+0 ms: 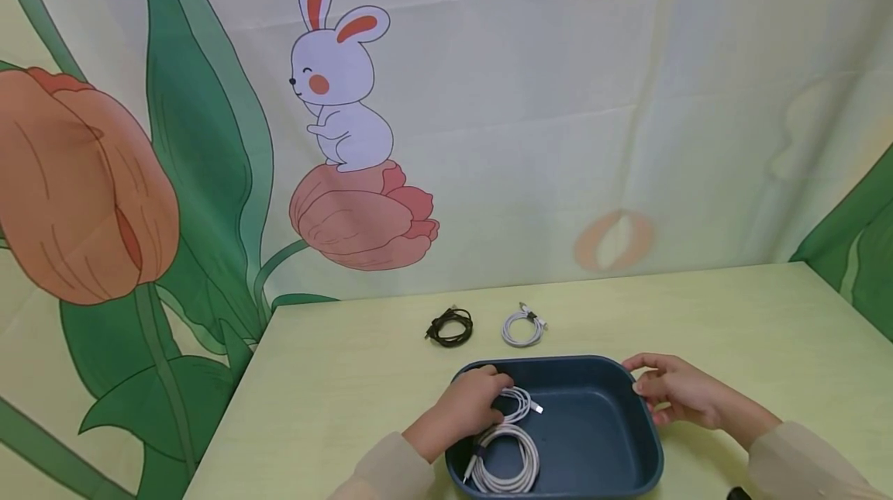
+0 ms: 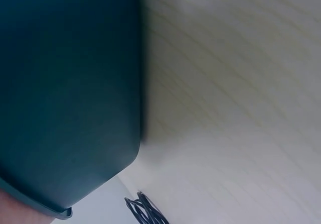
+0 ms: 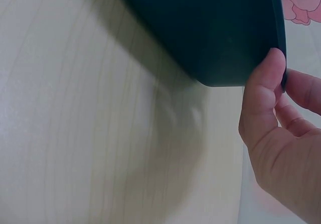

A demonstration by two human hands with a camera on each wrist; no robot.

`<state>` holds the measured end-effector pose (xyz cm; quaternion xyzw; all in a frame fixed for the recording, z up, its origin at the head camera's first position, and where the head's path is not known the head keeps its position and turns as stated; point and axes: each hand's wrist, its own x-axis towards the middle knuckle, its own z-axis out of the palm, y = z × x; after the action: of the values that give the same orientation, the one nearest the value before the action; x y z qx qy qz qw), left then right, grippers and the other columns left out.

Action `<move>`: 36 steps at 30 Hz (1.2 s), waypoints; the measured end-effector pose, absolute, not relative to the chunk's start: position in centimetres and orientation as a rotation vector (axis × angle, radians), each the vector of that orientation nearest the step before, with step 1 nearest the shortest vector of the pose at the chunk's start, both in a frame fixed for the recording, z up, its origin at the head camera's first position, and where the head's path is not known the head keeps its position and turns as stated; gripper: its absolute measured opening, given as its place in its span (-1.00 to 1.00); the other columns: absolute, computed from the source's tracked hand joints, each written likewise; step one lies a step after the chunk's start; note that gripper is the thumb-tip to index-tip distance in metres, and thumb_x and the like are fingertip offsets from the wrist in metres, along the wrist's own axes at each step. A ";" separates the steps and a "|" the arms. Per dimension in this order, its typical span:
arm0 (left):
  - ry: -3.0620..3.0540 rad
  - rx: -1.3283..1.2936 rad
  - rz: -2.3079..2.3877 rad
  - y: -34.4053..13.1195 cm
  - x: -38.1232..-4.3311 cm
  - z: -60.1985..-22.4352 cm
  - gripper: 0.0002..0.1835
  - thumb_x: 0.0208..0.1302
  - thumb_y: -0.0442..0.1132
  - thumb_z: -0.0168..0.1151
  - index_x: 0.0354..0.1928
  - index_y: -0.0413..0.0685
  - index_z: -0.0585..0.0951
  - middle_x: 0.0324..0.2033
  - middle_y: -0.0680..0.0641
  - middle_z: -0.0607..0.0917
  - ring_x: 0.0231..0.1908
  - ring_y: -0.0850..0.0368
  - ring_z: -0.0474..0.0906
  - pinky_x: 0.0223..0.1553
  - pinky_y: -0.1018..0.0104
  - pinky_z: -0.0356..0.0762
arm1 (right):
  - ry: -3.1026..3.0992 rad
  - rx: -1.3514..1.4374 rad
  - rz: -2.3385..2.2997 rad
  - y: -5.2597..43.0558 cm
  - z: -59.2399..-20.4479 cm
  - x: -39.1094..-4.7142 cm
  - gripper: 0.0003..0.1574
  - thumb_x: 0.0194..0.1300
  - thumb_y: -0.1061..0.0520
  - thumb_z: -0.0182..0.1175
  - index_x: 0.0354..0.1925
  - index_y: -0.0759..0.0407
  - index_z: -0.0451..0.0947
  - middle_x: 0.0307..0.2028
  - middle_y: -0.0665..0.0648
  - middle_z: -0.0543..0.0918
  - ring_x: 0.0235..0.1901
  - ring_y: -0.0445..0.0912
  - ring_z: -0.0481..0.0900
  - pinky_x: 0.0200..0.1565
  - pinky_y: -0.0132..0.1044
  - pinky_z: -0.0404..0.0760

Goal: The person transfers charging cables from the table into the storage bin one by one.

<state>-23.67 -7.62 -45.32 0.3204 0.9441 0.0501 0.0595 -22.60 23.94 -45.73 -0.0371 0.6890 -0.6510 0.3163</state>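
Note:
A dark blue rectangular bin (image 1: 586,422) stands at the table's front. My left hand (image 1: 473,401) reaches over its left rim and grips the left side of a small white coiled cable (image 1: 519,407) inside, thumb and fingers curled at the coil. The gripped part of the coil is hidden by the hand. Just below it in the bin lies a larger coiled white cable (image 1: 530,457) with a dark tie. At the back right corner, my right hand (image 1: 687,395) pinches the rim; in the right wrist view the thumb (image 3: 268,71) presses the outer wall.
Behind the bin, a black coiled cable (image 1: 452,328) and a white coiled cable (image 1: 523,327) lie on the pale wooden table (image 1: 335,384). A printed cloth (image 1: 502,136) hangs beyond the table's back edge. A small black object (image 1: 736,494) shows at the bottom right.

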 end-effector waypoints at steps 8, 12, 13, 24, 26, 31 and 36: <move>2.886 0.978 0.123 -7.6 -23.7 -45.7 -0.58 -0.05 -0.16 0.33 -0.06 0.01 0.55 -0.27 0.02 0.58 -0.29 0.17 0.50 -0.23 0.39 0.45 | 1.821 -0.097 -1.710 24.0 -45.8 -22.6 -0.56 0.22 0.19 0.01 0.06 0.26 0.19 -0.54 -0.01 0.45 -0.59 -0.19 0.40 -0.49 -0.36 0.50; 2.873 0.986 0.214 -7.8 -23.6 -45.4 -0.56 -0.06 -0.18 0.33 -0.04 -0.01 0.54 -0.25 0.02 0.57 -0.26 0.18 0.50 -0.20 0.38 0.45 | 1.823 -0.098 -1.711 23.9 -45.9 -22.6 -0.56 0.21 0.19 0.01 0.06 0.25 0.20 -0.53 0.00 0.44 -0.59 -0.20 0.39 -0.49 -0.36 0.49; 2.867 0.990 0.247 -7.9 -23.6 -45.4 -0.55 -0.06 -0.18 0.33 -0.04 -0.01 0.53 -0.23 0.02 0.57 -0.24 0.19 0.49 -0.18 0.38 0.45 | 1.824 -0.097 -1.711 23.9 -45.9 -22.6 -0.55 0.21 0.19 0.01 0.06 0.25 0.20 -0.53 0.00 0.44 -0.59 -0.20 0.39 -0.49 -0.36 0.49; 2.776 1.013 0.614 -8.6 -24.0 -45.0 -0.59 -0.04 -0.25 0.31 -0.06 -0.07 0.54 -0.21 -0.02 0.57 -0.28 0.20 0.53 -0.26 0.48 0.43 | 1.823 -0.086 -1.712 23.9 -45.8 -22.7 -0.55 0.20 0.19 0.03 0.05 0.25 0.20 -0.55 -0.01 0.42 -0.59 -0.19 0.39 -0.49 -0.36 0.49; 2.754 0.983 0.699 -8.7 -24.0 -44.9 -0.60 -0.03 -0.25 0.31 -0.07 -0.08 0.54 -0.21 -0.04 0.57 -0.27 0.16 0.55 -0.27 0.48 0.44 | 1.822 -0.086 -1.713 24.0 -45.9 -22.7 -0.55 0.20 0.19 0.02 0.05 0.24 0.20 -0.55 -0.01 0.43 -0.59 -0.19 0.39 -0.49 -0.36 0.49; 2.713 0.917 0.908 -9.2 -24.3 -44.9 -0.63 0.01 -0.28 0.28 -0.07 -0.12 0.54 -0.18 -0.05 0.58 -0.25 0.12 0.56 -0.24 0.47 0.47 | 1.816 -0.098 -1.716 23.9 -45.8 -22.6 -0.56 0.21 0.19 0.01 0.05 0.24 0.20 -0.53 0.00 0.45 -0.58 -0.20 0.40 -0.49 -0.36 0.49; 2.696 0.865 1.065 -9.5 -24.6 -45.0 -0.67 0.02 -0.32 0.26 -0.10 -0.14 0.55 -0.21 -0.09 0.60 -0.27 0.09 0.58 -0.24 0.42 0.50 | 1.813 -0.111 -1.719 23.8 -45.6 -22.5 -0.57 0.23 0.20 0.00 0.06 0.24 0.20 -0.52 -0.01 0.46 -0.57 -0.19 0.40 -0.49 -0.36 0.50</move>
<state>-24.56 -9.54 -45.04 0.2856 0.8897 0.3514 0.0585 -22.53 23.84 -45.58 -0.0421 0.6881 -0.6524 0.3148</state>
